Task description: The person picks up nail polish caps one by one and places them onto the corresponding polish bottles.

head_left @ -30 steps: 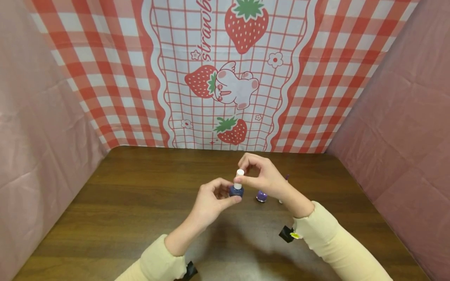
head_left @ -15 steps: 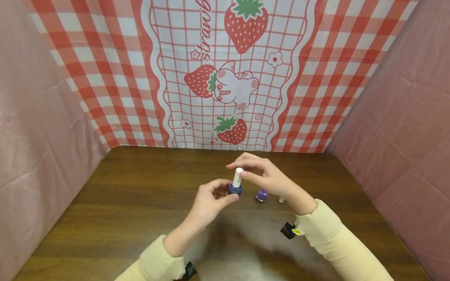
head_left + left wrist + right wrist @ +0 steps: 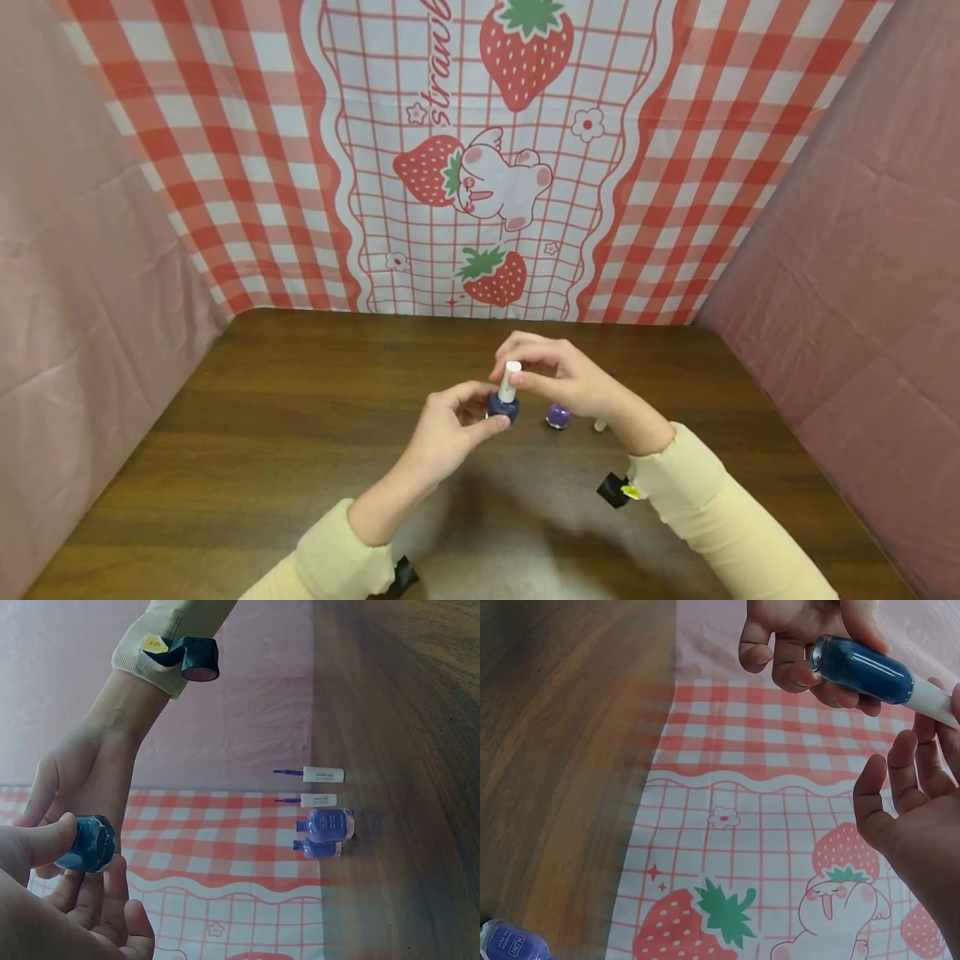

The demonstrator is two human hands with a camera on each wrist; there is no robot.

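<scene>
A dark blue nail polish bottle [image 3: 503,407] is held above the table by my left hand [image 3: 448,429], its thumb on one side and fingers on the other. On the bottle sits a tall white cap [image 3: 508,382]. My right hand [image 3: 566,379] pinches that cap between thumb and fingers. In the right wrist view the blue bottle [image 3: 866,669] shows its base, while the right hand [image 3: 922,817] partly covers the white cap [image 3: 932,700]. Seen from the left wrist, the left thumb presses the bottle [image 3: 91,844].
Two uncapped purple nail polish bottles, a nearer one [image 3: 330,825] and one behind it [image 3: 321,848], stand on the wooden table [image 3: 300,400]. Beside them two white caps, one [image 3: 324,775] and another [image 3: 319,800], stand with purple brushes upward. A strawberry-print cloth [image 3: 495,200] hangs behind.
The right fingers loosened and spread away from the white cap half a second ago, then came back round it. The left hand keeps holding the blue bottle in nearly the same place.
</scene>
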